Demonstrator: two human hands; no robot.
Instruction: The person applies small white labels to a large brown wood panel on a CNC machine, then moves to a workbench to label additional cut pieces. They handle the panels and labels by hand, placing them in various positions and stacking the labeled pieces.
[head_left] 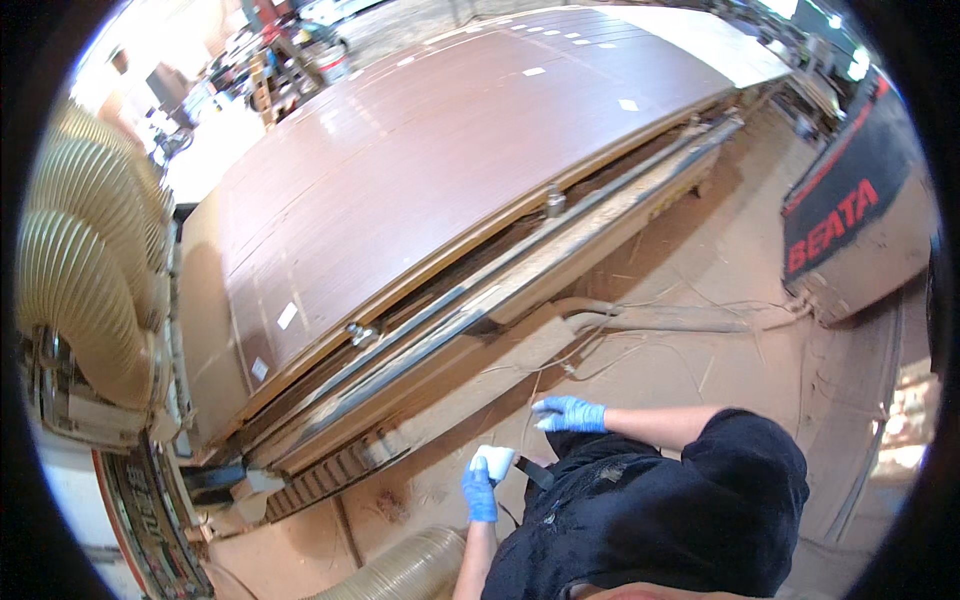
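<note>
My left hand [479,492], in a blue glove, is low in front of my body with its fingers closed around a small white thing [496,459] whose kind I cannot make out. A dark flat strip [534,472] sticks out beside it toward my dark shirt. To the right and a little farther off, my right hand [572,413], also blue-gloved, points left with its fingers bent together. Something whitish shows at its fingertips, too small to name. Beyond both hands lies a large stack of brown wood-grain panels [440,170] with several white labels on top.
A long machine rail [520,285] with metal fittings runs along the stack's near side. Ribbed hoses [85,260] stand at left, and another hose [410,565] lies near my left forearm. Cables and a pipe [660,318] cross the dusty floor. A dark machine housing [850,200] stands right.
</note>
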